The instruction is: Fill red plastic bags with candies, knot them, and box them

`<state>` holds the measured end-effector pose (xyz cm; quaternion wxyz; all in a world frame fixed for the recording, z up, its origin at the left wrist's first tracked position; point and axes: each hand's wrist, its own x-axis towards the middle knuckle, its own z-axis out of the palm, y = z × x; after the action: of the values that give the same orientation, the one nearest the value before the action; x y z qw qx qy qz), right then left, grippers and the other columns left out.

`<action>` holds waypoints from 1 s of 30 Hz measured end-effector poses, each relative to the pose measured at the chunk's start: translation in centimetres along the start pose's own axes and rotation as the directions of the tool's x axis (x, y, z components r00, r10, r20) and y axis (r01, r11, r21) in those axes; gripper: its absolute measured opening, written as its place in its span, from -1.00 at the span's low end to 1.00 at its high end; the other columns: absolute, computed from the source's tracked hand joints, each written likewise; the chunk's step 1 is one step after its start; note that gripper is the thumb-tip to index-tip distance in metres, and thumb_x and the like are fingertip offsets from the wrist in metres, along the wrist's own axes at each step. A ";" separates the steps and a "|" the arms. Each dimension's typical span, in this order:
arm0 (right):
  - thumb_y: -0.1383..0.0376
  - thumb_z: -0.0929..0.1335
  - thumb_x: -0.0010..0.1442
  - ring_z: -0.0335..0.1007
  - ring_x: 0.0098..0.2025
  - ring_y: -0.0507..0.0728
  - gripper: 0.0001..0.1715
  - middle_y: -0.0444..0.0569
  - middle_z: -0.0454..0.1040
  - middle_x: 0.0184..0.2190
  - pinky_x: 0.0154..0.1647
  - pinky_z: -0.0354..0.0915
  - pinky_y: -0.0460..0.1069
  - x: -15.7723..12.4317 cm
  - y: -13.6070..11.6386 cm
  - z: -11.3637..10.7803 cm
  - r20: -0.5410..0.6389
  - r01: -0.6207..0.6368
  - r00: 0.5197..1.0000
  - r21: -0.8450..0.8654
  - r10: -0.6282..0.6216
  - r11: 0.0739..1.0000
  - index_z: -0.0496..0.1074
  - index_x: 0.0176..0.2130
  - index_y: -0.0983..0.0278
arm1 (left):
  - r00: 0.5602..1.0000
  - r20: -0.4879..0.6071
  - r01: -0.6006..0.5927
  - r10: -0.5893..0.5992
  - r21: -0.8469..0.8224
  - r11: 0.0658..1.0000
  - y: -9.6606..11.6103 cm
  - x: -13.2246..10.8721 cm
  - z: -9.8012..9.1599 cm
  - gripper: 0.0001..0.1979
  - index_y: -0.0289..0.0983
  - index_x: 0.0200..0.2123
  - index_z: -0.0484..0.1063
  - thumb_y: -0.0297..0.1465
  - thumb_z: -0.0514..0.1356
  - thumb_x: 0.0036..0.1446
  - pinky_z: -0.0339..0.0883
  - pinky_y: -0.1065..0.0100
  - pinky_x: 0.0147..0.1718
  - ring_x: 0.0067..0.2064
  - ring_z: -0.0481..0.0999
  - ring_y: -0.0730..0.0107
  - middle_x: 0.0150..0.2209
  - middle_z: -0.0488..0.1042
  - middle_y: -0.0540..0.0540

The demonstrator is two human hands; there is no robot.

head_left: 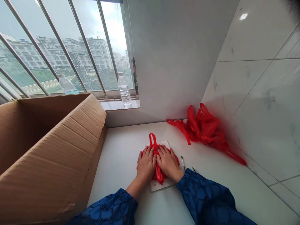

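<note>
A red plastic bag (158, 170) lies on the white surface, its looped handle pointing away from me and a folded strip running toward me. My left hand (147, 162) rests flat on the bag's left half, fingers stretched forward. On the right half lies my right hand (168, 161), also flat with its fingers out. Both palms press down on the bag, and the thumbs nearly meet in the middle. Under the bag is a pale, flat, book-like item (156, 186) with writing on it; most of it is covered.
A large open cardboard box (86, 137) stands at the left. Crumpled red plastic bags (206, 128) lie at the back right against the tiled wall. A pen (183, 163) is beside my right hand. A clear bottle (124, 90) stands on the sill of the barred window.
</note>
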<state>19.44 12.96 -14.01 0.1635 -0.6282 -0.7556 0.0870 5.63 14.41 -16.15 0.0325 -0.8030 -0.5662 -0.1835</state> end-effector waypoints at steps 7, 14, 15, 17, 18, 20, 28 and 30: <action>0.25 0.07 0.42 -0.05 0.43 0.21 -0.42 0.05 0.15 0.38 0.43 -0.17 0.25 -0.1 -0.1 0.0 0.002 -0.005 1.000 0.010 0.005 1.000 0.25 0.32 0.30 | 1.000 -0.002 0.008 -0.008 -0.029 1.000 -0.1 -0.1 0.1 -0.53 -0.29 0.28 0.28 -0.35 -0.10 0.39 0.07 -0.09 0.30 0.38 0.16 0.06 0.30 0.31 -0.20; 0.25 0.08 0.41 -0.11 0.45 0.22 -0.41 0.07 0.09 0.40 0.43 -0.19 0.28 0.0 0.0 -0.5 0.061 0.005 0.998 0.038 -0.008 0.999 0.23 0.32 0.33 | 1.000 -0.007 0.001 -0.001 -0.114 0.993 -0.1 -0.1 -0.4 -0.56 -0.29 0.26 0.29 -0.36 -0.07 0.39 0.05 -0.11 0.29 0.37 0.16 0.06 0.29 0.33 -0.21; 0.24 0.08 0.42 -0.11 0.45 0.22 -0.41 0.07 0.08 0.41 0.43 -0.18 0.27 0.1 0.2 -0.7 0.076 0.017 0.997 0.047 -0.020 0.999 0.22 0.33 0.32 | 1.000 -0.009 -0.003 0.001 -0.131 0.991 -0.2 -0.1 -0.5 -0.57 -0.28 0.25 0.30 -0.36 -0.06 0.39 0.05 -0.11 0.29 0.37 0.18 0.06 0.28 0.34 -0.20; 0.21 0.09 0.42 -0.10 0.45 0.21 -0.40 0.07 0.06 0.42 0.43 -0.16 0.27 0.1 0.6 -1.5 0.105 0.043 0.993 0.067 -0.050 0.997 0.19 0.35 0.31 | 1.000 -0.019 -0.012 0.009 -0.165 0.986 -0.3 -0.1 -0.8 -0.60 -0.26 0.23 0.31 -0.37 -0.03 0.39 0.07 -0.09 0.28 0.35 0.21 0.08 0.26 0.37 -0.18; 0.18 0.10 0.42 -0.09 0.45 0.21 -0.38 0.08 0.04 0.42 0.43 -0.16 0.27 0.1 0.9 -2.1 0.116 0.054 0.991 0.076 -0.063 0.996 0.15 0.37 0.30 | 1.000 -0.026 -0.019 0.014 -0.183 0.983 -0.4 -0.1 -0.9 -0.61 -0.25 0.22 0.31 -0.37 -0.02 0.39 0.08 -0.07 0.28 0.33 0.23 0.10 0.24 0.39 -0.17; 0.14 0.16 0.39 -0.07 0.44 0.21 -0.32 0.11 0.04 0.42 0.42 -0.15 0.28 0.0 1.4 -3.4 0.129 0.077 0.988 0.091 -0.089 0.993 0.09 0.39 0.28 | 0.999 -0.044 -0.031 0.022 -0.218 0.975 -0.6 -0.1 -1.2 -0.63 -0.23 0.21 0.31 -0.38 0.02 0.37 0.12 -0.03 0.26 0.29 0.30 0.14 0.19 0.44 -0.14; 0.18 0.49 -0.08 -0.16 0.46 0.34 0.26 0.09 -0.11 0.46 0.38 -0.11 0.37 -1.7 2.0 -6.1 0.393 0.076 0.907 0.203 -0.152 0.976 -0.09 0.44 0.21 | 0.996 -0.085 -0.021 -0.009 -0.338 0.941 -0.8 0.0 -1.6 -0.66 -0.24 0.15 0.35 -0.37 0.08 0.35 0.24 0.00 0.16 0.09 0.46 0.15 0.04 0.53 -0.15; 0.17 0.50 -0.09 -0.18 0.46 0.36 0.29 0.15 -0.10 0.45 0.39 -0.13 0.36 -1.8 1.4 -5.5 0.391 0.070 0.910 0.186 -0.139 0.980 -0.11 0.44 0.27 | 0.996 -0.087 -0.018 -0.015 -0.359 0.933 -0.8 0.0 -1.4 -0.66 -0.24 0.14 0.35 -0.36 0.08 0.34 0.26 -0.01 0.14 0.08 0.46 0.12 0.03 0.53 -0.15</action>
<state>22.98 11.09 -9.59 0.0616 -0.5393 -0.7958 0.2685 4.56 14.35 -14.91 -0.0899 -0.7869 -0.5204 -0.3191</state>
